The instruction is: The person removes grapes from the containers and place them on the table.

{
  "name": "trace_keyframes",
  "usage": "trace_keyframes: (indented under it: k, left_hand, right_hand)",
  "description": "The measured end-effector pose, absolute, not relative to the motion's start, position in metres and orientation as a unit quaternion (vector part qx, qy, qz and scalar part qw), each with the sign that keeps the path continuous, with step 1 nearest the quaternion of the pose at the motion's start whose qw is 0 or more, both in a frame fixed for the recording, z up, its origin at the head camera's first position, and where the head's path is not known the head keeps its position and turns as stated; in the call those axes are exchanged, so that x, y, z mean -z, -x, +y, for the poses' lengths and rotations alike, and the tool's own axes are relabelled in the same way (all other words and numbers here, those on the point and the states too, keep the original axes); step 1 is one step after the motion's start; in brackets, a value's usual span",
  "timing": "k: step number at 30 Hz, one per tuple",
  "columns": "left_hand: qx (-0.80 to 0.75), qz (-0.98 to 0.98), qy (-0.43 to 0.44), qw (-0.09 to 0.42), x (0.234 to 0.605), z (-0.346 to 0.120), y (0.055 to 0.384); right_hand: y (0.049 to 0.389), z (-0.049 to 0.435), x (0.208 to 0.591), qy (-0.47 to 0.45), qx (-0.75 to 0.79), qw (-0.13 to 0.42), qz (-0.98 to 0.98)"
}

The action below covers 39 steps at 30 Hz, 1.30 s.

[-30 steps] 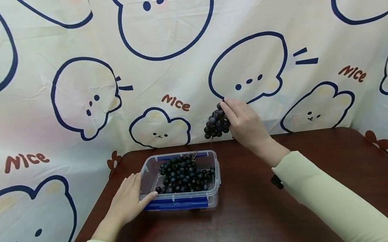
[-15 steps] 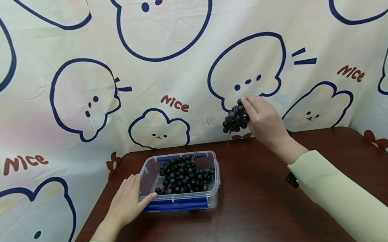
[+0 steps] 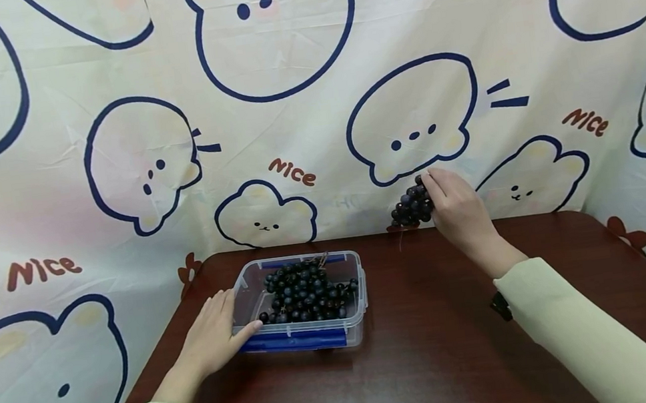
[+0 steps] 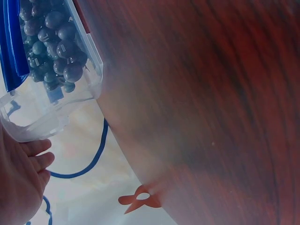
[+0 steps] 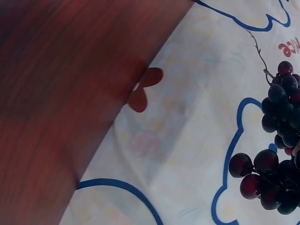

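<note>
My right hand [image 3: 461, 211] pinches a small bunch of dark grapes [image 3: 412, 206] by its top. The bunch hangs above the far part of the table, with a thin bare stem trailing below it. In the right wrist view the grapes [image 5: 279, 105] fill the right edge, while the hand is almost wholly out of frame. A clear plastic box [image 3: 356, 333] with blue clips stands at the table's left, holding more dark grapes [image 3: 304, 291]. Against its near left corner rests my left hand [image 3: 208, 332], fingers extended along the side and thumb at the front rim.
The dark reddish-brown wooden table [image 3: 416, 365] reaches back to a cream cloth backdrop [image 3: 313, 122] printed with cartoon animals. The cloth also closes in both sides. The box lies left of the table's middle.
My right hand has carried the grape bunch to the right, away from the box, and dipped slightly in the last half second. The left hand and the box have stayed put.
</note>
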<state>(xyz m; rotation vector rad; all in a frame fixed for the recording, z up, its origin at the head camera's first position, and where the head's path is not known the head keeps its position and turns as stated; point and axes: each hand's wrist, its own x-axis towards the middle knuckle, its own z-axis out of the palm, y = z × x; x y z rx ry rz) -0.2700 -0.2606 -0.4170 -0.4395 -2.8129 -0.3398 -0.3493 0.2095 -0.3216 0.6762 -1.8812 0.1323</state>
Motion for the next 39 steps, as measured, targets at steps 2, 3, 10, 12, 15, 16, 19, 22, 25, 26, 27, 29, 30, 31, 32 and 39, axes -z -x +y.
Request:
trace_keyframes:
  k: [2,3,10,12,15,16,19,22,25,26,27,29,30,31,32,39]
  left_hand:
    - [0.117,-0.972,0.152,0.136,0.417,-0.260,0.270]
    - [0.117,-0.972,0.153,0.137,0.417,-0.260,0.270]
    - [0.117,-0.972,0.153,0.137,0.417,-0.260,0.270]
    - [0.118,-0.972,0.153,0.137,0.417,-0.260,0.270]
    - [0.119,-0.972,0.152,0.137,0.417,-0.260,0.270]
    - [0.119,-0.972,0.152,0.137,0.417,-0.260,0.271]
    - [0.120,-0.971,0.151,0.138,0.418,-0.260,0.271]
    - [0.123,-0.971,0.151,0.137,0.417,-0.260,0.271]
    - [0.125,-0.971,0.151,0.135,0.417,-0.260,0.270]
    - [0.125,-0.971,0.152,0.135,0.417,-0.260,0.270]
    - [0.125,-0.971,0.151,0.134,0.417,-0.260,0.269]
    - [0.123,-0.971,0.152,0.134,0.417,-0.260,0.269]
    - [0.123,-0.971,0.152,0.134,0.417,-0.260,0.269]
    - [0.123,-0.971,0.152,0.135,0.416,-0.260,0.269]
    - [0.123,-0.971,0.152,0.135,0.416,-0.261,0.269]
    - [0.123,-0.972,0.152,0.130,0.416,-0.260,0.269]
  right_hand:
    - [0.350,0.212,0.325,-0.283,-0.055,0.536,-0.794]
    - [0.351,0.214,0.326,-0.282,-0.054,0.535,-0.795]
    - [0.355,0.220,0.338,-0.278,-0.047,0.519,-0.807]
    - [0.357,0.221,0.342,-0.276,-0.044,0.512,-0.813]
    - [0.359,0.222,0.347,-0.274,-0.041,0.501,-0.820]
    - [0.360,0.222,0.349,-0.274,-0.041,0.496,-0.823]
    - [0.363,0.221,0.355,-0.278,-0.036,0.486,-0.828]
    - [0.367,0.220,0.362,-0.279,-0.026,0.482,-0.830]
    - [0.372,0.218,0.370,-0.279,-0.020,0.481,-0.831]
    - [0.373,0.218,0.372,-0.278,-0.020,0.481,-0.831]
    - [0.375,0.217,0.373,-0.278,-0.021,0.479,-0.832]
    - [0.378,0.217,0.377,-0.278,-0.023,0.477,-0.833]
    - [0.379,0.216,0.379,-0.278,-0.026,0.475,-0.834]
    - [0.380,0.216,0.380,-0.277,-0.027,0.474,-0.835]
    - [0.381,0.215,0.381,-0.277,-0.030,0.471,-0.837]
    - [0.382,0.209,0.391,-0.275,-0.051,0.452,-0.847]
